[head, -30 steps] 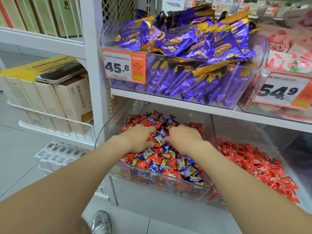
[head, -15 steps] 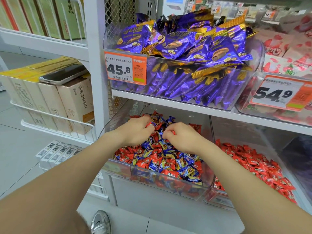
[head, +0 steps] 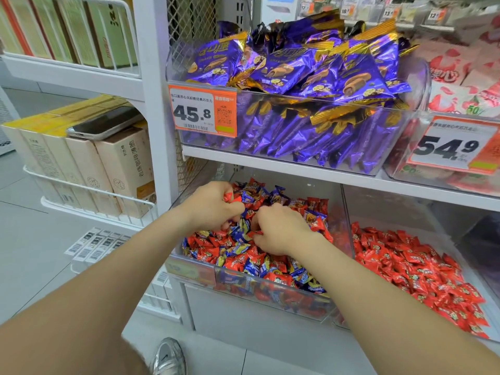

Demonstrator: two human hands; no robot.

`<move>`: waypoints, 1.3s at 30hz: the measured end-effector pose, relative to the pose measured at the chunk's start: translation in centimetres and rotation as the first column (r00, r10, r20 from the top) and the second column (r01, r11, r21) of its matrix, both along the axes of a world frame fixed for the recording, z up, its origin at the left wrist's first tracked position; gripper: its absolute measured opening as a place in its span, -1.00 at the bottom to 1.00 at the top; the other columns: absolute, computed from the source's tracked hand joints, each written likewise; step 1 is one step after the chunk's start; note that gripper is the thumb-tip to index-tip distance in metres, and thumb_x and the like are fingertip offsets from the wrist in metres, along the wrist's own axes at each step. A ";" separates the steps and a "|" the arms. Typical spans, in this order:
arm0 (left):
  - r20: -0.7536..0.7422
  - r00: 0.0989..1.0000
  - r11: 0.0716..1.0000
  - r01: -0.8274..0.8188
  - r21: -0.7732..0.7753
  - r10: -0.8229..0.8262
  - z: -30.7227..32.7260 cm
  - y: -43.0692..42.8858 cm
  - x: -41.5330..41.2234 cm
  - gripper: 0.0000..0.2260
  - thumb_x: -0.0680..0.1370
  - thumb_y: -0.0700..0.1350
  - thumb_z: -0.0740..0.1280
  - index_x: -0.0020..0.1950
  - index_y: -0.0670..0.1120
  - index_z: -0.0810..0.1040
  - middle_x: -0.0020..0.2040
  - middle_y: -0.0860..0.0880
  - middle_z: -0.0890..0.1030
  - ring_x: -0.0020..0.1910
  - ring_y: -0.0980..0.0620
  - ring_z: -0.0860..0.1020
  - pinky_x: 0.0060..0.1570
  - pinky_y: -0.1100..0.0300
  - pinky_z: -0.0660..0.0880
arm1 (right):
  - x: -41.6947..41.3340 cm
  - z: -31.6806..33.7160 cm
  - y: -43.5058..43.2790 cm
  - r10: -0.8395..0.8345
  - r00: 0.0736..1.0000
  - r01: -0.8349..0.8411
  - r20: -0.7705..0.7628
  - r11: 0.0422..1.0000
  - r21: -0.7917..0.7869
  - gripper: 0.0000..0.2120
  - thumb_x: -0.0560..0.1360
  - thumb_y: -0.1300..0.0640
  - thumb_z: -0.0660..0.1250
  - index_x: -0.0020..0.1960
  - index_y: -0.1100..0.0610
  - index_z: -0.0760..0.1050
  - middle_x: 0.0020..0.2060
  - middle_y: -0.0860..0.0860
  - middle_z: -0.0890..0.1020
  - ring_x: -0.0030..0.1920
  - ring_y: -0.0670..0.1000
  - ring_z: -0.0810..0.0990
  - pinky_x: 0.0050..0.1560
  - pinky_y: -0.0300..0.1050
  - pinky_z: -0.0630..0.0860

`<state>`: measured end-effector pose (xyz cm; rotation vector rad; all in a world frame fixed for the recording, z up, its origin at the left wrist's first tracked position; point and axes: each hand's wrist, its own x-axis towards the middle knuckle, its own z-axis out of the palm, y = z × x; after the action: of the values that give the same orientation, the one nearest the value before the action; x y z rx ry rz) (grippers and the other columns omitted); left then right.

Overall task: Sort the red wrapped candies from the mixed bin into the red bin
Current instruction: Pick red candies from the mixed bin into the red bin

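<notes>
The mixed bin (head: 273, 290) is a clear plastic tray on the lower shelf, filled with red and blue wrapped candies. Both hands are inside it, close together over the pile. My left hand (head: 213, 205) is curled, with red wrapped candies (head: 228, 197) showing at its fingers. My right hand (head: 278, 230) is bent down into the pile, fingertips pinched on a red candy near the left hand. The red bin (head: 349, 212), another clear tray directly to the right, holds only red candies (head: 411, 266).
Above, a clear bin of purple snack packs (head: 297, 77) overhangs the lower shelf, with an orange 45.8 price tag (head: 203, 112). A white upright post (head: 154, 104) stands left of the mixed bin. Boxes with a phone (head: 105, 124) on top fill the left rack.
Both hands went from lying flat on the pile to curled and pinching. The left hand has gathered red candies, and the two hands have drawn closer together.
</notes>
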<state>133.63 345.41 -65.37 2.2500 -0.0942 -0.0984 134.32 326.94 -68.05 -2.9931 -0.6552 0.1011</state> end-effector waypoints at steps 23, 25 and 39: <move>-0.144 0.958 0.745 0.282 0.604 -0.246 -1.4 3.1 -1.2 -0.73 0.63 0.19 0.36 0.13 0.01 0.54 -0.20 0.07 0.52 -0.16 0.02 0.54 -0.15 0.07 0.43 | -1.2 2.6 -1.3 -0.050 0.989 0.093 -0.140 0.941 0.325 -0.56 0.64 0.07 0.34 -0.34 0.28 0.43 -0.56 0.08 0.45 -0.51 0.09 0.66 -0.51 -0.19 0.43; -0.181 0.942 0.724 0.334 0.604 -0.284 -1.9 3.1 -1.4 -0.71 0.60 0.17 0.42 0.21 0.07 0.48 -0.17 0.10 0.48 -0.08 -0.05 0.54 -0.10 0.03 0.47 | -1.1 2.5 -1.4 -0.059 0.991 0.097 -0.120 0.934 0.345 -0.62 0.61 0.10 0.33 -0.23 0.39 0.55 -0.51 0.11 0.47 -0.55 0.12 0.55 -0.45 -0.02 0.53; -0.129 0.954 0.761 0.294 0.578 -0.271 -3.0 2.6 -0.5 -0.70 0.46 0.18 0.55 0.03 0.14 0.50 -0.07 0.04 0.62 -0.09 0.00 0.57 -0.02 -0.05 0.59 | -2.3 3.3 -2.0 -0.030 0.992 0.066 -0.120 0.950 0.305 -0.68 0.63 0.00 0.39 -0.19 0.19 0.64 -0.59 0.03 0.55 -0.59 0.01 0.56 -0.41 -0.15 0.61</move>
<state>133.15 347.96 -68.40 2.8473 -0.4414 -0.3808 132.01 324.95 -64.73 -2.6770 -0.5293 0.1501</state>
